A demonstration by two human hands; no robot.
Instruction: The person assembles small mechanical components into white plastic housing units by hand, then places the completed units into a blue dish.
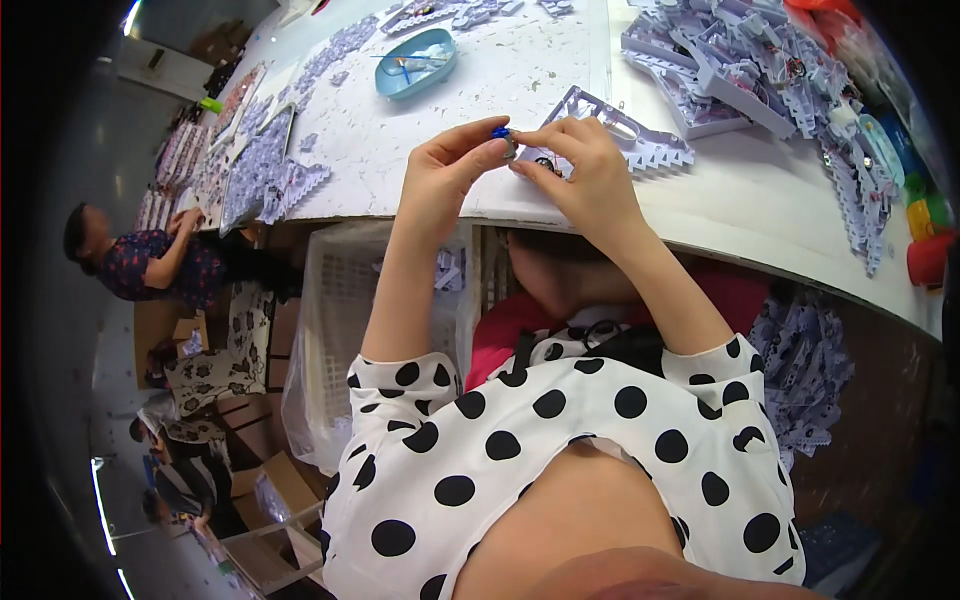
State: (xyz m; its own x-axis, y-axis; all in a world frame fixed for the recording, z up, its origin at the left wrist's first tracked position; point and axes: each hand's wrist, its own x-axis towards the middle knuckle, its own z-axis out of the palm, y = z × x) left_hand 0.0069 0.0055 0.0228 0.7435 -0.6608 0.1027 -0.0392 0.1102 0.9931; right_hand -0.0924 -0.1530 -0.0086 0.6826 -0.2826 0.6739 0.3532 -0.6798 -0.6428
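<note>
Over the near edge of the white table, my left hand (440,175) pinches a small part (504,142) with a blue end and a greyish body; its exact kind is too small to make out. From the other side, the thumb and forefinger of my right hand (588,178) close on the same part. Just behind my right hand lies a pale lilac plastic frame (655,150) with a toothed edge and a rounded cutout. Dark, thin wire-like bits (545,164) show beneath my right fingers.
A blue bowl (416,64) with white bits and a thin stick stands farther back. Lilac plastic pieces (735,75) heap up at the right, others (270,165) at the left. A lined crate (335,320) stands below the table edge. A person (150,260) works at far left.
</note>
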